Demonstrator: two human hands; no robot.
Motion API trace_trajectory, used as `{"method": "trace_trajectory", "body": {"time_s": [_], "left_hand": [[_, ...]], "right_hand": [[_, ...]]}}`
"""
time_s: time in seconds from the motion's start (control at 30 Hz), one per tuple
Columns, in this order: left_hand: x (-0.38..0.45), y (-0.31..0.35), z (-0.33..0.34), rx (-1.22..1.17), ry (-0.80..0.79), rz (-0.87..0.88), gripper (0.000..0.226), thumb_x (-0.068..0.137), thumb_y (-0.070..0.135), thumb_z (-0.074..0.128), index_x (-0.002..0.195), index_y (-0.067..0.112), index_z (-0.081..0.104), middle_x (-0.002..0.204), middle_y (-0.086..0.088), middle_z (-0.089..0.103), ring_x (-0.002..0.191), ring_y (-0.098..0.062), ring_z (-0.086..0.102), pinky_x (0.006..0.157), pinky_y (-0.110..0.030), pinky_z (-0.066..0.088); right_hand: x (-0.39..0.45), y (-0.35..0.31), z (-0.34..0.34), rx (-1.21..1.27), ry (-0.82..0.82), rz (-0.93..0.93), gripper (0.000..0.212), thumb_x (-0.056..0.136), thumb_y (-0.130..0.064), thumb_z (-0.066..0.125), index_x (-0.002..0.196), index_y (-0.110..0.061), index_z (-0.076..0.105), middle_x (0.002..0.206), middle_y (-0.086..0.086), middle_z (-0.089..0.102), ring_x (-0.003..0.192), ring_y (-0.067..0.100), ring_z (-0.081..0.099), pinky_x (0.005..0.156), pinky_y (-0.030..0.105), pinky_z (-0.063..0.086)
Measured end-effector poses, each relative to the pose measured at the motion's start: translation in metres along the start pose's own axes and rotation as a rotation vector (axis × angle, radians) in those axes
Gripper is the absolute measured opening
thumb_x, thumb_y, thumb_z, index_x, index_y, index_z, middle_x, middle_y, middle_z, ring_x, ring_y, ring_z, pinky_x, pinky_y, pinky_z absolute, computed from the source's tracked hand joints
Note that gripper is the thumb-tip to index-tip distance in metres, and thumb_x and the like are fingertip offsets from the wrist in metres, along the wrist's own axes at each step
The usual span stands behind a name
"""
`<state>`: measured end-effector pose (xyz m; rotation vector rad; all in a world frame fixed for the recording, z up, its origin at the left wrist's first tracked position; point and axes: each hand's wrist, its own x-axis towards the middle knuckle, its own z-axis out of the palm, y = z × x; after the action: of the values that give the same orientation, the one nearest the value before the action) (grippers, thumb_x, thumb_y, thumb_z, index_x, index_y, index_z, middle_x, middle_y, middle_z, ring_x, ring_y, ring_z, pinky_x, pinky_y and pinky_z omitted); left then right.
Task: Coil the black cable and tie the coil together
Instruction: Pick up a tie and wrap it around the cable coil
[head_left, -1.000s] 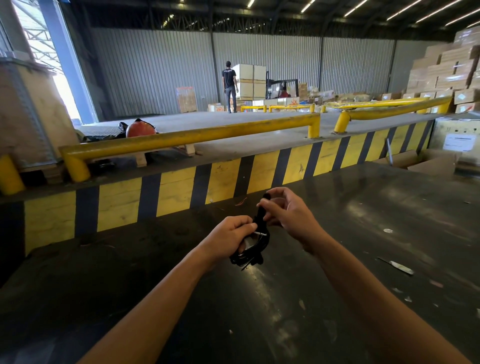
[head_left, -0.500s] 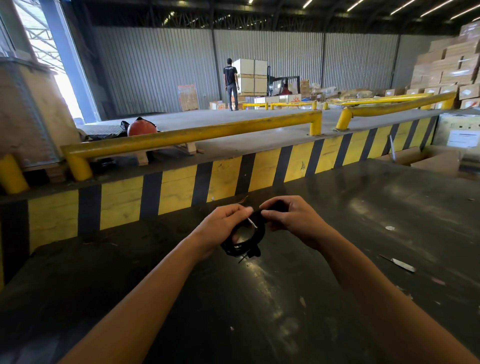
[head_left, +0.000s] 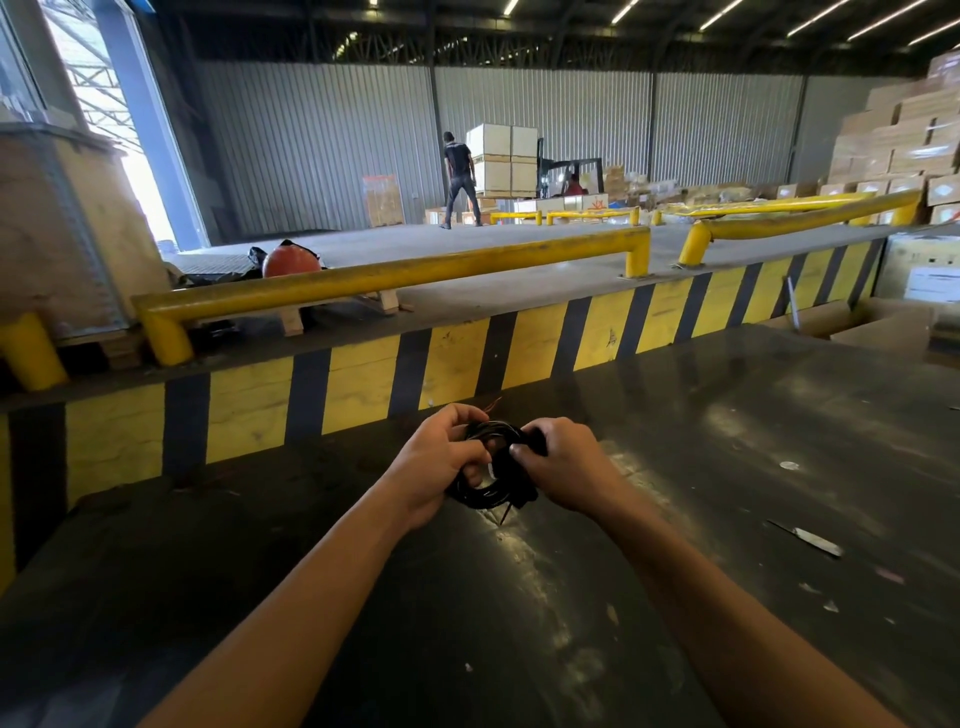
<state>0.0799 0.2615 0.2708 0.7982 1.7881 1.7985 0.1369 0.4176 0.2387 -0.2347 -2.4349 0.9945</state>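
1. One black cable coil (head_left: 488, 486) is held between two bare hands above the dark worktop (head_left: 727, 415), roughly in the middle of the view.
2. The left hand (head_left: 441, 462) is closed around the coil's left side, fingers curled over the top strands and the thumb pressed in toward the centre of the loop.
3. The right hand (head_left: 563, 465) is closed on the coil's right side, its fingertips pinched against the strands just beside the left thumb; whether it also pinches a tie I cannot tell.
4. The two hands nearly touch at the middle of the coil, and the lower arc of the loops hangs out below both grips.
5. One loose cable end (head_left: 506, 512) pokes down from beneath the coil, under the grip; thin reddish wire tips (head_left: 492, 404) stick up just beyond the left hand's knuckles.
6. To the right of the grip and well apart from it, one small flat metal strip (head_left: 810, 540) lies on the worktop.
7. Beyond the grip runs one yellow-and-black striped edge (head_left: 363, 384), with two long yellow guard rails (head_left: 395, 275) above it.
8. Far beyond the hands, one person in dark clothing (head_left: 460, 179) stands near a pallet of pale boxes (head_left: 501, 158); one orange round object (head_left: 291, 260) sits up to the left of the grip.
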Motion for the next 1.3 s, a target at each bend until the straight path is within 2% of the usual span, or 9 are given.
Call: {"method": "trace_trajectory", "body": {"time_s": [0.17,0.33,0.4,0.5,0.7,0.8,1.0,1.1,1.3], "left_hand": [[0.0,-0.006,0.003,0.075,0.092,0.091,0.044,0.081,0.0,0.065,0.119,0.013,0.047,0.108,-0.011,0.062,0.093,-0.02,0.065,0.071,-0.025,0.057],[-0.005,-0.013,-0.001,0.103,0.043,0.144,0.034,0.081,0.009,0.066,0.115,0.009,0.059,0.105,-0.007,0.068,0.091,-0.011,0.068,0.073,-0.019,0.054],[-0.004,-0.013,0.0,0.081,0.05,0.178,0.033,0.082,0.008,0.065,0.115,0.006,0.06,0.105,-0.01,0.069,0.093,-0.015,0.069,0.073,-0.02,0.054],[-0.001,-0.014,0.003,0.067,0.109,0.224,0.028,0.082,0.008,0.066,0.11,0.005,0.064,0.1,-0.011,0.072,0.09,-0.018,0.07,0.072,-0.022,0.056],[0.003,-0.024,0.012,0.093,0.223,0.243,0.029,0.083,0.012,0.067,0.111,0.01,0.063,0.096,-0.003,0.074,0.088,-0.015,0.071,0.073,-0.026,0.058],[0.004,-0.027,0.014,0.148,0.302,0.263,0.03,0.081,0.014,0.069,0.11,0.013,0.062,0.097,-0.004,0.073,0.087,-0.014,0.071,0.077,-0.033,0.058],[0.004,-0.029,0.013,0.222,0.391,0.305,0.026,0.081,0.015,0.07,0.106,0.017,0.064,0.097,-0.001,0.072,0.086,-0.007,0.069,0.077,-0.028,0.058],[0.003,-0.03,0.015,0.263,0.393,0.34,0.027,0.082,0.015,0.069,0.109,0.017,0.064,0.098,-0.001,0.072,0.086,-0.004,0.069,0.073,-0.02,0.056],[0.003,-0.029,0.016,0.262,0.384,0.344,0.03,0.083,0.015,0.068,0.113,0.013,0.064,0.102,-0.004,0.071,0.092,-0.012,0.069,0.08,-0.029,0.057]], "right_hand": [[0.005,0.005,-0.005,0.031,0.1,0.075,0.013,0.088,-0.019,0.059,0.087,-0.012,0.069,0.074,0.002,0.068,0.062,0.009,0.063,0.045,0.008,0.042],[0.009,0.01,-0.018,0.234,0.132,0.18,0.015,0.085,-0.018,0.062,0.073,-0.019,0.069,0.063,0.001,0.07,0.055,0.007,0.066,0.054,0.02,0.051],[0.009,0.01,-0.018,0.28,0.142,0.196,0.007,0.085,-0.016,0.064,0.084,-0.012,0.069,0.066,0.002,0.07,0.052,0.004,0.066,0.049,0.018,0.051],[0.006,0.007,-0.014,0.343,0.223,0.199,0.023,0.082,-0.017,0.07,0.098,-0.012,0.054,0.079,-0.003,0.06,0.057,0.009,0.066,0.047,0.015,0.051],[0.002,-0.002,-0.005,0.283,0.317,0.065,0.02,0.08,-0.023,0.072,0.075,-0.024,0.053,0.068,-0.002,0.062,0.046,0.002,0.06,0.039,0.008,0.041],[0.003,-0.003,-0.002,0.423,0.253,0.109,0.015,0.08,-0.02,0.072,0.083,-0.018,0.058,0.073,0.004,0.066,0.048,0.003,0.064,0.043,0.013,0.047],[0.005,0.0,-0.002,0.689,0.193,0.241,0.017,0.081,-0.013,0.07,0.087,-0.018,0.055,0.074,0.009,0.069,0.052,0.012,0.068,0.046,0.02,0.05],[0.005,0.0,0.001,0.698,0.195,0.239,0.013,0.08,-0.014,0.07,0.081,-0.017,0.057,0.066,0.004,0.067,0.048,0.009,0.065,0.043,0.018,0.047],[0.002,-0.004,-0.001,0.797,0.08,0.224,0.008,0.082,-0.009,0.067,0.079,-0.014,0.062,0.048,-0.01,0.065,0.043,-0.004,0.058,0.038,0.01,0.041]]}}
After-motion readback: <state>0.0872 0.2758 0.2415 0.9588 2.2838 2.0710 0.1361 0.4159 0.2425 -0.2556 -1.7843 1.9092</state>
